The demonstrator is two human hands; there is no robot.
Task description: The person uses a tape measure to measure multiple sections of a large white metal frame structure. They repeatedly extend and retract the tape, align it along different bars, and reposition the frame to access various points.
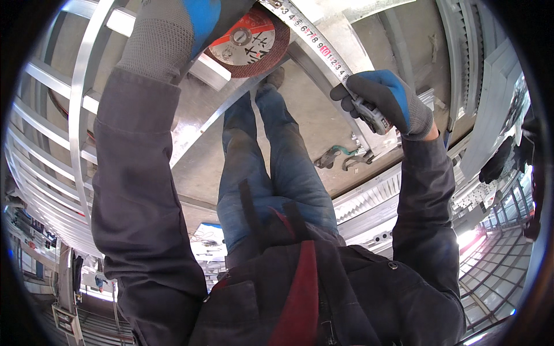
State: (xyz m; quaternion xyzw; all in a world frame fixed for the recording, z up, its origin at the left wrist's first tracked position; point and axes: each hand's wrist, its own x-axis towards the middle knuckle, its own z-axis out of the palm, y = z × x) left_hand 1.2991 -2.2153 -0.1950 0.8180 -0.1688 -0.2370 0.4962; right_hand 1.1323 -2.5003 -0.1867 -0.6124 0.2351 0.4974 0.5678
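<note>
My right hand (389, 104), in a grey and blue glove, is closed around a tape measure (372, 118). From its case the pale blade (317, 41) runs out up and to the left, reaching the top edge near my left hand. My left hand (193, 29), gloved alike, is at the top left, its fingers cut off by the edge or hidden, so its grip cannot be made out. Right beside it is a round cutting disc (268, 49) with a red and white label and a dark rim. Below the disc a pale metal bar (210, 72) sticks out.
Metal railing bars (49, 130) curve along the left. My legs (248, 155) stand between metal profiles. Clamp-like tools (340, 157) lie on the floor right of my legs. Long ridged metal profiles (369, 199) line the lower right, and more stock (490, 92) stands at far right.
</note>
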